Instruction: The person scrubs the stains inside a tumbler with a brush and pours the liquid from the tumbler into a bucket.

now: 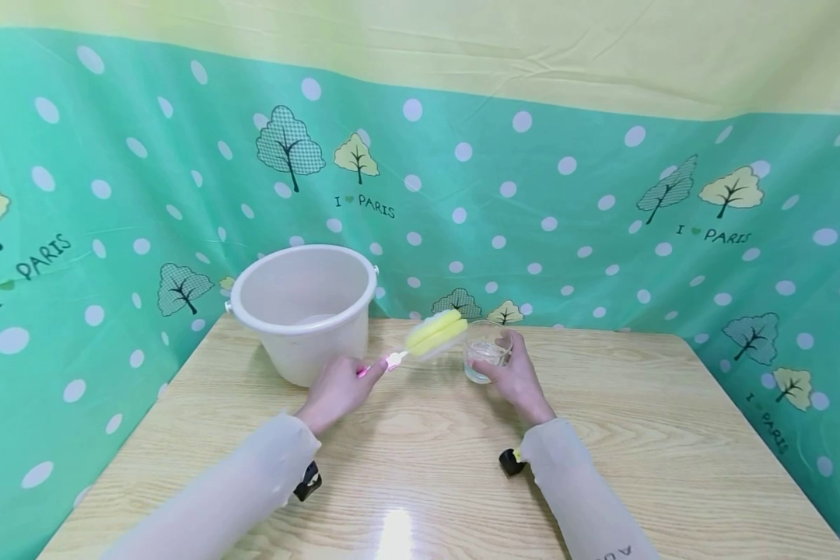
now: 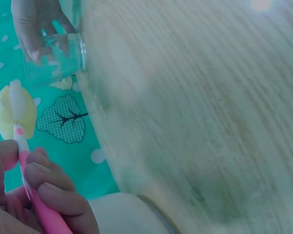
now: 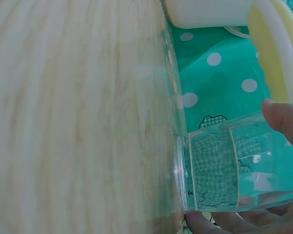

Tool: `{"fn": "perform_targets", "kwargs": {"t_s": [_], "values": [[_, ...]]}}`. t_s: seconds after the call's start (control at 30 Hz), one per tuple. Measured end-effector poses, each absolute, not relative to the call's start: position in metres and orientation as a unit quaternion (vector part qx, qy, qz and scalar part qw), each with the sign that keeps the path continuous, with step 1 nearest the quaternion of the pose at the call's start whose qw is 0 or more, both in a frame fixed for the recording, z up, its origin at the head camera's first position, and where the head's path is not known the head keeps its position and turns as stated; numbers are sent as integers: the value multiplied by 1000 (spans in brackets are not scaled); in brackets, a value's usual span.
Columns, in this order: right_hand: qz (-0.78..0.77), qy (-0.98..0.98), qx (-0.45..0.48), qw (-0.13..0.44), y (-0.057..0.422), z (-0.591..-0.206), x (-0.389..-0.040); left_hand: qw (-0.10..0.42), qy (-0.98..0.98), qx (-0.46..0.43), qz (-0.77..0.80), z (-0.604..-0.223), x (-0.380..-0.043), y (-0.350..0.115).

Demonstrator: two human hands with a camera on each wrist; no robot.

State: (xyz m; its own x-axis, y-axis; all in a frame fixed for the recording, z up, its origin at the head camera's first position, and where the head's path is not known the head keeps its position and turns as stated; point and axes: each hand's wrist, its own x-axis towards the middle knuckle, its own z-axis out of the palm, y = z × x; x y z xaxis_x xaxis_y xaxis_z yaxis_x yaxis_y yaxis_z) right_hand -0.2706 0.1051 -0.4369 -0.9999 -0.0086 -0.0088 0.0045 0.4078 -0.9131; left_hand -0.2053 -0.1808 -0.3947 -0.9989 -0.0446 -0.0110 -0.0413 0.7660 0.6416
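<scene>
While the left hand (image 1: 339, 389) is gripping a sponge brush (image 1: 436, 334) by its pink handle (image 2: 50, 218) near the centre of the head view, the yellow-and-white sponge end is pointing right, just beside a clear glass (image 1: 477, 346). Right of centre, the right hand (image 1: 516, 379) is holding that glass between thumb and fingers, and it is standing upright on the wooden table (image 1: 427, 451). Left of centre, a white bucket (image 1: 322, 342) is sitting beyond the left hand.
</scene>
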Motion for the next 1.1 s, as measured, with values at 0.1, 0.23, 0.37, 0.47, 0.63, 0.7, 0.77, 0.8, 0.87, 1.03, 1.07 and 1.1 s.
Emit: {"fn": "perform_targets", "kwargs": {"t_s": [0.1, 0.23, 0.37, 0.47, 0.63, 0.7, 0.77, 0.8, 0.87, 1.03, 1.07, 1.1], "values": [[-546, 838, -1, 6, 105, -437, -271, 3, -938, 25, -345, -397, -204, -183], [-546, 838, 0, 9, 105, -437, -270, -1, -936, 35, -349, -402, -202, -186], [-545, 838, -1, 10, 105, -438, -270, 0, -937, 42, -348, -407, -200, -190], [-545, 838, -1, 9, 105, -437, -269, 4, -937, 40, -346, -410, -198, -192], [-550, 835, 1, 9, 104, -436, -269, 2, -936, 37, -349, -414, -194, -192], [-551, 835, 2, 9, 104, -436, -268, -2, -936, 39, -350, -416, -194, -192], [-551, 834, 3, 9, 104, -436, -268, -5, -936, 40, -349, -417, -193, -191], [-552, 834, 4, 9, 104, -436, -268, -5, -936, 41, -349, -418, -193, -190], [-552, 834, 6, 9, 104, -437, -268, -7, -936, 43, -348, -420, -192, -189], [-548, 836, 7, 9, 105, -436, -269, -9, -939, 47, -341, -424, -191, -188], [-548, 837, 7, 9, 105, -436, -269, -10, -939, 47, -339, -424, -191, -187], [-548, 836, 7, 9, 105, -436, -269, -10, -941, 47, -336, -425, -191, -187]]}}
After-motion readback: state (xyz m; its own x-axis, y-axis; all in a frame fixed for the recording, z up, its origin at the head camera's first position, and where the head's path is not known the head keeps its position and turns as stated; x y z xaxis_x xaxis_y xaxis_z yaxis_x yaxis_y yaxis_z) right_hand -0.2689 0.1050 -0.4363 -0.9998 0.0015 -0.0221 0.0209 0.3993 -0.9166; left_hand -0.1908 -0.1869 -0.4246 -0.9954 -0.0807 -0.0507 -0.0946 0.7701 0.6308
